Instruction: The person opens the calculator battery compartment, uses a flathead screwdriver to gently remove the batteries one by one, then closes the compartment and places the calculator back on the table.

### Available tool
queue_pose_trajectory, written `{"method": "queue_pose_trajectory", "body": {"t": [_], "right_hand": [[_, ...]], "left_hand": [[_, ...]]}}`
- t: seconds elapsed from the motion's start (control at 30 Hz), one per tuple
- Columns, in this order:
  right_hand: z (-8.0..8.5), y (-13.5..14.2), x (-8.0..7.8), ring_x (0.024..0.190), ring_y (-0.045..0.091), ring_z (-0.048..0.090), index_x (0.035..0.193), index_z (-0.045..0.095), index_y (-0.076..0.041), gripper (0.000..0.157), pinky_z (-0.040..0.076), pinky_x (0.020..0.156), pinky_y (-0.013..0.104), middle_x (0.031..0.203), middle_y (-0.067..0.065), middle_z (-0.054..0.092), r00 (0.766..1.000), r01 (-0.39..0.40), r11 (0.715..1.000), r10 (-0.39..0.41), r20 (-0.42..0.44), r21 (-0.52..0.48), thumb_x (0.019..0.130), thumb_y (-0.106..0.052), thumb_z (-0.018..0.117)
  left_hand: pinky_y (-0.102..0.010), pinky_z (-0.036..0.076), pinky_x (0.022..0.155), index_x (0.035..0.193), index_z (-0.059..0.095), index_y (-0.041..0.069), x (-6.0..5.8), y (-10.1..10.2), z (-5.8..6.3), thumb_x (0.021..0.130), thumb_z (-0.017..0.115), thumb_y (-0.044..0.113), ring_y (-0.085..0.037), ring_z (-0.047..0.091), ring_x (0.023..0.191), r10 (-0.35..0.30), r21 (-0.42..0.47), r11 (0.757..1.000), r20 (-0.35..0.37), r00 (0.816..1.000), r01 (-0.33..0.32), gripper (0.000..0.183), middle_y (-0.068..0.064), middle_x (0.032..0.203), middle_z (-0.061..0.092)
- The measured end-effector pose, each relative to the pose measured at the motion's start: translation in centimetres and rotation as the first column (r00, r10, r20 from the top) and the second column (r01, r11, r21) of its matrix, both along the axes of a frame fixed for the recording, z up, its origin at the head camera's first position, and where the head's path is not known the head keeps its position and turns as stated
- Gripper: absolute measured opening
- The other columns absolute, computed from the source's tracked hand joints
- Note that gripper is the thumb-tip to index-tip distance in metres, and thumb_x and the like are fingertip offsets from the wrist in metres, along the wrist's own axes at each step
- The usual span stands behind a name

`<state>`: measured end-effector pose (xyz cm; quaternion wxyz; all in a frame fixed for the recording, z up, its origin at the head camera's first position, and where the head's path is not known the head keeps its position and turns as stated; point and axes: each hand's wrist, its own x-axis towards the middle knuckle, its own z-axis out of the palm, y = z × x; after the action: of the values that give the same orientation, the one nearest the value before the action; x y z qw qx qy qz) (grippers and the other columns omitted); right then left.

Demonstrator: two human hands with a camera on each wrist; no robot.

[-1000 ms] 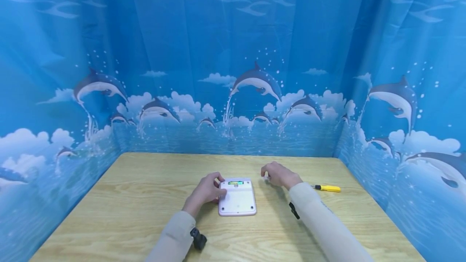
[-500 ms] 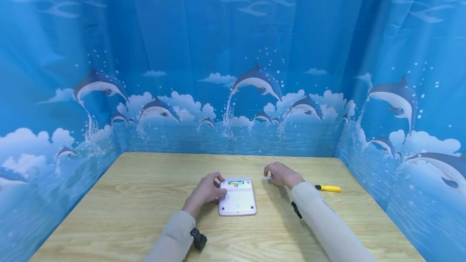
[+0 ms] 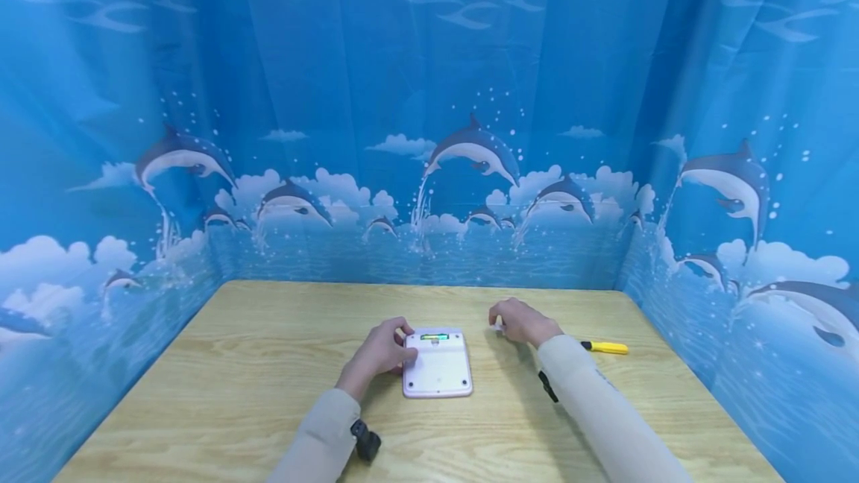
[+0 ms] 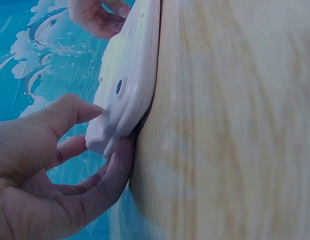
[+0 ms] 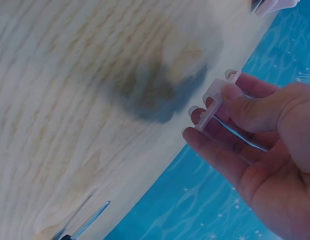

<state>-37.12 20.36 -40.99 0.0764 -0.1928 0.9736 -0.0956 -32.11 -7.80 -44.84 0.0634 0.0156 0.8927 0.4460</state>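
Observation:
A white calculator (image 3: 438,373) lies face down on the wooden table, dark round spots near its corners. At its far end the battery compartment is uncovered, and a green battery (image 3: 435,337) shows inside. My left hand (image 3: 381,349) pinches the calculator's left edge, thumb on the back and fingers around the side. In the left wrist view the calculator (image 4: 127,95) is seen edge-on, close over the tabletop. To the right, my right hand (image 3: 520,320) holds a small pale plastic battery cover (image 5: 214,102) between thumb and fingertips, above the table.
A screwdriver with a yellow handle (image 3: 607,347) lies on the table (image 3: 268,379) beyond my right forearm. Its metal shaft (image 5: 92,220) appears at the bottom of the right wrist view. A blue dolphin-print curtain (image 3: 429,133) surrounds the table's back and sides.
My right hand has shifted slightly to the right with the battery cover, away from the calculator. The left hand and the calculator have stayed put.

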Motion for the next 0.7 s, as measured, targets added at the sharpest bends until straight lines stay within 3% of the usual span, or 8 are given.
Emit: {"method": "queue_pose_trajectory", "body": {"t": [0.37,0.7], "right_hand": [[-0.6,1.3,0.0,0.117,0.031,0.065,0.111,0.075,-0.012,0.025,0.056,0.103,0.052,0.124,0.013,0.071,0.999,0.051,0.999,-0.051,0.001,-0.002,0.098,0.003,0.061],[-1.0,2.1,-0.3,0.105,0.026,0.067,0.106,0.075,-0.011,0.018,0.058,0.096,0.048,0.116,0.012,0.073,0.999,0.034,0.999,-0.035,-0.029,-0.021,0.096,0.0,0.066]], "left_hand": [[-0.028,0.06,0.059,0.108,0.063,0.011,0.2,0.0,0.0,0.088,0.078,0.007,-0.022,0.062,0.077,0.002,-0.002,1.0,0.0,1.0,-0.002,0.026,-0.011,0.096,0.06],[-0.028,0.06,0.059,0.109,0.063,0.011,0.0,0.1,0.0,0.088,0.078,0.007,-0.022,0.063,0.077,0.003,-0.007,1.0,0.001,1.0,-0.003,0.027,-0.011,0.097,0.06]]}}
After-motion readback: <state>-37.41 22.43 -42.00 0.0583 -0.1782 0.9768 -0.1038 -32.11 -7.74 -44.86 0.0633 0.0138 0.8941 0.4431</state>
